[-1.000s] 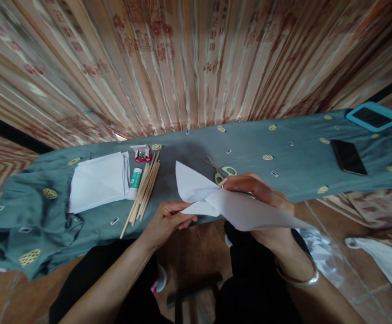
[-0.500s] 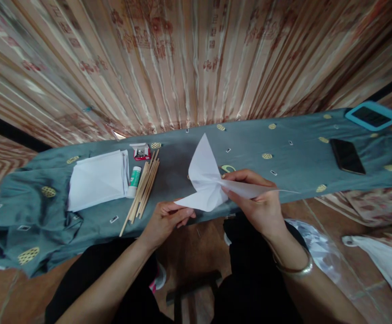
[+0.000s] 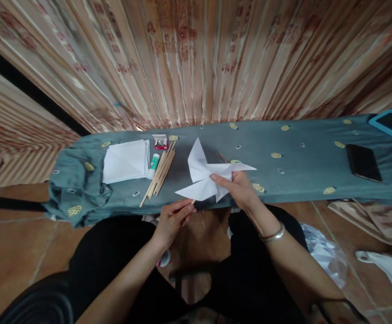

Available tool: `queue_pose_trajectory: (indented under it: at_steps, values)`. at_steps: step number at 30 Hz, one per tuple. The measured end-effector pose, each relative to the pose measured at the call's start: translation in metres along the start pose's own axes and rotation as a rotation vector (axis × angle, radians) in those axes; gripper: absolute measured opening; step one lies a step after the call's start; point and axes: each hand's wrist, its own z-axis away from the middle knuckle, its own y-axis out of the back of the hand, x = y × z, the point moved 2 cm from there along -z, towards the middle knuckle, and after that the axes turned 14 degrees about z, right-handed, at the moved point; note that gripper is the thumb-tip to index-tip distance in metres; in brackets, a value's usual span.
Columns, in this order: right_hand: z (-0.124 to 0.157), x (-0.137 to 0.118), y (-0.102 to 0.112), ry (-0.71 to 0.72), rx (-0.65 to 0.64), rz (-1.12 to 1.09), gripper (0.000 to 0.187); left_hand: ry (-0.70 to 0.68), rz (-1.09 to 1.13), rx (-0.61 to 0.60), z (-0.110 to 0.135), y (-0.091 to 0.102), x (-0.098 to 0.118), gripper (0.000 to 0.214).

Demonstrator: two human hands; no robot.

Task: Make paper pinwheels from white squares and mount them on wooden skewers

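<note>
From my remote seat, the paper pinwheel (image 3: 202, 175)'s mid-frame, left hand (image 3: 173, 219) pinching a stick (image 3: 193, 202), right hand (image 3: 242, 190) clasping the pinwheel's right side, so probably a fitting-together step, next needing gentle, steady grips imo.

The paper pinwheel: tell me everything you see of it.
The white pinwheel looks like thin paper, with four pointed blades spread around a gathered centre. It's held over the near edge of the teal cloth. The right hand grips it, thumb on top near the centre. The left hand holds a pale stick below it; whether they join is hidden.
</note>
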Motion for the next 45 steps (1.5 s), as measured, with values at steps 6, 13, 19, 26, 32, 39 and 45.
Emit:
queue_pose_trajectory:
  at_steps: [6, 13, 19, 26, 32, 39, 45]
  values:
    - [-0.007, 0.032, -0.023, -0.109, -0.117, 0.048, 0.042, 0.050, 0.152, 0.204, 0.017, 0.026, -0.039, 0.048]
    - [-0.017, 0.054, -0.030, -0.173, -0.115, 0.203, 0.042, 0.032, 0.177, 0.211, 0.009, 0.035, -0.054, 0.046]
    - [-0.024, 0.065, -0.032, -0.138, -0.077, 0.304, 0.035, 0.052, 0.223, 0.221, 0.009, 0.035, -0.058, 0.046]
    - [-0.022, 0.059, -0.036, -0.101, -0.082, 0.274, 0.031, 0.105, 0.280, 0.250, 0.010, 0.034, -0.054, 0.046]
    - [0.000, 0.034, -0.032, 0.144, -0.147, 0.430, 0.024, 0.069, 0.233, 0.154, 0.009, 0.033, -0.050, 0.035]
    - [0.045, -0.015, -0.022, 0.737, -0.261, 0.637, 0.011, 0.013, 0.266, 0.105, 0.004, 0.028, -0.042, 0.033]
    - [0.048, -0.026, -0.015, 0.844, -0.204, 0.612, 0.021, 0.031, 0.264, 0.001, 0.011, 0.018, -0.037, 0.038]
